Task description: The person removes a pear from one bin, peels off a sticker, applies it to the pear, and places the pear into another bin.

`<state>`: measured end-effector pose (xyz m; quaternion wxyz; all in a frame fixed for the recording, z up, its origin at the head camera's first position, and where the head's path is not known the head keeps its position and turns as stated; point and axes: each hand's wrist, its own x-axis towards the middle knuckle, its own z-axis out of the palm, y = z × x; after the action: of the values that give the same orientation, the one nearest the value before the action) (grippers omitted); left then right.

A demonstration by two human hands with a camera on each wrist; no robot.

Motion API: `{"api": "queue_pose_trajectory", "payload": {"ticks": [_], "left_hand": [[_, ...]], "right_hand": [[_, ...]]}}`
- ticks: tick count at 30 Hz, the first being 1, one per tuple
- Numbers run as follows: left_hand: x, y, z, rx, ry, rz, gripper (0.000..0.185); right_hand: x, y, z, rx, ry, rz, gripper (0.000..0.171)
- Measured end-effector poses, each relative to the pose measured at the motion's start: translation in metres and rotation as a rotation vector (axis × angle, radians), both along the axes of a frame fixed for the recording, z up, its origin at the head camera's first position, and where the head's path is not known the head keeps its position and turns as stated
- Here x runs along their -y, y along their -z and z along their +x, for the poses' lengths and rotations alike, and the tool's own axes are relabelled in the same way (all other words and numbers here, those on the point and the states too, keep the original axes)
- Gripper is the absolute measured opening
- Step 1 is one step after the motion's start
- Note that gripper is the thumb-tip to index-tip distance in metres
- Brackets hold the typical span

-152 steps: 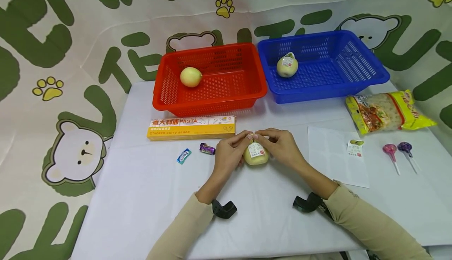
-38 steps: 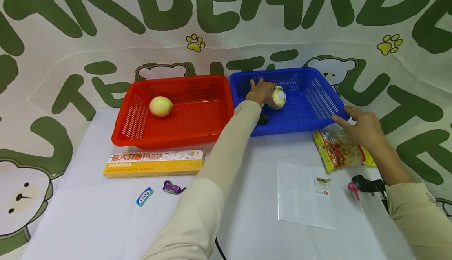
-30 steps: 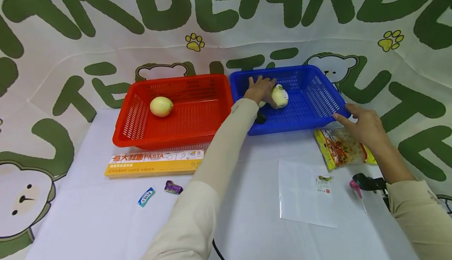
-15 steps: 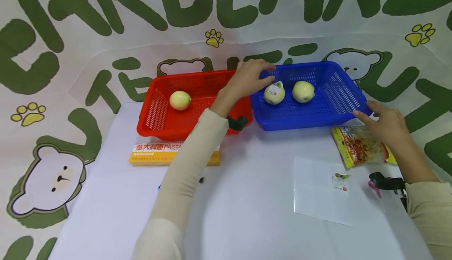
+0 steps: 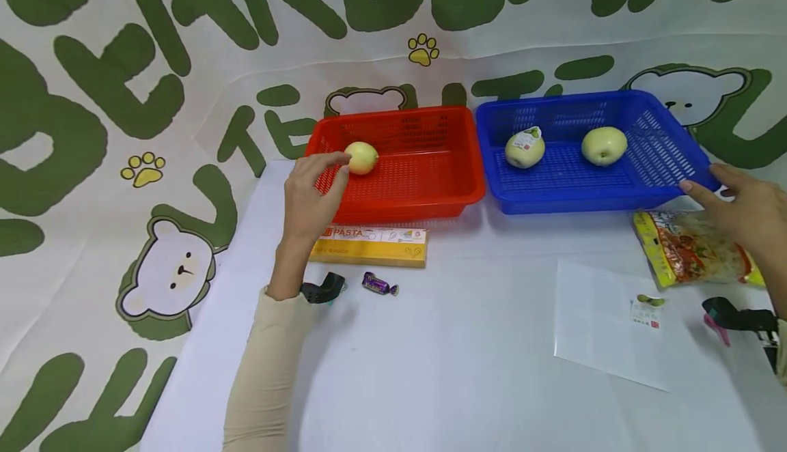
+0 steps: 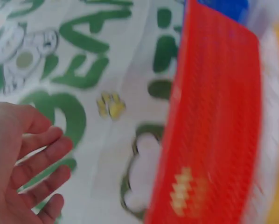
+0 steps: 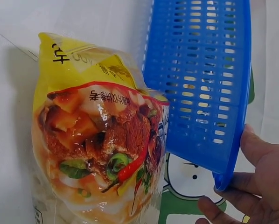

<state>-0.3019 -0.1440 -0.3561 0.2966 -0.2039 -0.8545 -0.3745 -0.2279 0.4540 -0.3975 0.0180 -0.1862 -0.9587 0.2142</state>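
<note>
My left hand [image 5: 313, 196] hangs above the left end of the red basket [image 5: 418, 209], fingers loosely bent and holding nothing. Its fingertips overlap a pale yellow fruit [image 5: 363, 158] in the head view, but the left wrist view shows the hand apart from the basket. My right hand [image 5: 747, 209] grips the near right corner of the blue basket [image 5: 584, 203], thumb over the rim and fingers beneath, as the right wrist view shows. Inside the blue basket lie a pale fruit with a white label [image 5: 525, 148] and another pale fruit [image 5: 604, 146] with no label visible.
A yellow pasta box [image 5: 375, 247] lies before the red basket, with a purple wrapped candy [image 5: 376, 284] nearer me. Below my right hand is a noodle bag [image 7: 97, 149]. A sticker sheet [image 5: 605, 329] and a partly covered pink lollipop [image 5: 716, 329] lie at right.
Both hands first held a labelled fruit on the table. The left hand then reached into the blue basket, let go of a fruit, and swung left. The right hand keeps hold of the rim.
</note>
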Motion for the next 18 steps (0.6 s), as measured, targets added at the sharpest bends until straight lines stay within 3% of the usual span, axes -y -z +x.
{"api": "queue_pose_trajectory", "payload": {"ticks": [5,12,16,18], "left_hand": [[0.040,0.029,0.011,0.046,-0.135,0.071,0.030],[0.067,0.069,0.007,0.125,-0.248,0.161,0.039],[0.074,0.082,0.007,0.174,-0.243,0.165,0.046],[0.076,0.084,0.007,0.178,-0.222,0.156,0.044]], "right_hand": [[-0.001,0.000,0.000,-0.040,-0.025,-0.013,0.084],[-0.001,0.000,0.003,-0.065,-0.021,-0.023,0.081],[0.000,-0.005,0.001,-0.054,-0.075,0.014,0.087],[0.005,-0.011,-0.001,-0.091,-0.102,0.051,0.086]]}}
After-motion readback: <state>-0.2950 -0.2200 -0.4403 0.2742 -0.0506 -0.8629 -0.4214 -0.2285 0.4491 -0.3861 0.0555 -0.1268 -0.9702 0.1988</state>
